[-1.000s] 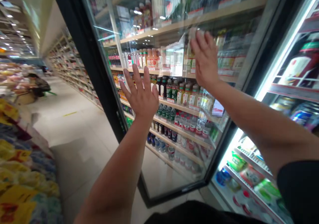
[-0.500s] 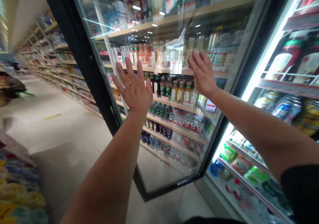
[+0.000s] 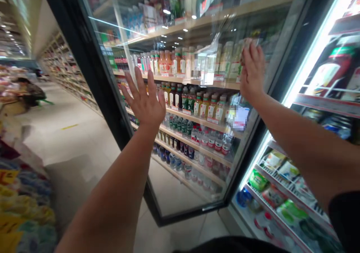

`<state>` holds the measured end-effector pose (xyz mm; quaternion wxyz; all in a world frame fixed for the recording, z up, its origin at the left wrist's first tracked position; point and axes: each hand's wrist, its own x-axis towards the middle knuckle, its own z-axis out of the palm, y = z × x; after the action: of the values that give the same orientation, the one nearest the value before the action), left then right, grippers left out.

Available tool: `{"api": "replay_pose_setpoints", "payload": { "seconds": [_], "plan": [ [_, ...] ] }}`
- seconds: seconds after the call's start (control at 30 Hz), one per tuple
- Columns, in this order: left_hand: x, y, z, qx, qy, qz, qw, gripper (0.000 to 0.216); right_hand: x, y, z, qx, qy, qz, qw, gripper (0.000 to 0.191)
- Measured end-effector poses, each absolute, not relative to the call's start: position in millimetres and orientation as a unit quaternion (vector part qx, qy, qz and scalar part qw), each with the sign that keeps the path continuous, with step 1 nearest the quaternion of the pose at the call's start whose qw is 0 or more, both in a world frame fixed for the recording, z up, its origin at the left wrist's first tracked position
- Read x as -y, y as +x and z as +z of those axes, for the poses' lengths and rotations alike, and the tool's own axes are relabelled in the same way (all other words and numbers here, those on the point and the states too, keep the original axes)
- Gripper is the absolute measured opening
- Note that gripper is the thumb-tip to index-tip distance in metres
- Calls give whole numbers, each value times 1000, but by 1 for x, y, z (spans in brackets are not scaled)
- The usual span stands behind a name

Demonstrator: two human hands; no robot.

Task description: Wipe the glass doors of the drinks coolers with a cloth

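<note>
A glass fridge door with a black frame stands swung open in front of me. My left hand is open, fingers spread, palm against the glass near its middle. Higher and further right, near the door's hinge side, my right hand lies flat on the glass with its fingers stretched upward. A pale patch at its fingertips may be a reflection; I cannot tell. Neither hand visibly holds anything. Rows of drink bottles on shelves show through the glass.
The lit open fridge at the right holds bottles and green and red packs on wire shelves. Colourful packets are stacked at the lower left. A tiled aisle runs back, where a person bends over goods.
My right hand has slid up and to the right across the glass, after dropping lower half a second ago. My left hand has shifted slightly left, still spread on the door.
</note>
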<state>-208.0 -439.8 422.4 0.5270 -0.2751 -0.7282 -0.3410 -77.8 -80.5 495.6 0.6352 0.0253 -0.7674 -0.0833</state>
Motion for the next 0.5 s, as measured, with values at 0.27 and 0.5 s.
{"api": "replay_pose_setpoints", "payload": {
  "seconds": [0.27,0.5],
  "plan": [
    [434,-227,421,739,-251,-316,540,71,62,-65,501,757,17,-70,650,56],
    [432,-231,424,740,-255,-313,538,78,60,-57,462,750,46,-84,654,58]
  ]
}}
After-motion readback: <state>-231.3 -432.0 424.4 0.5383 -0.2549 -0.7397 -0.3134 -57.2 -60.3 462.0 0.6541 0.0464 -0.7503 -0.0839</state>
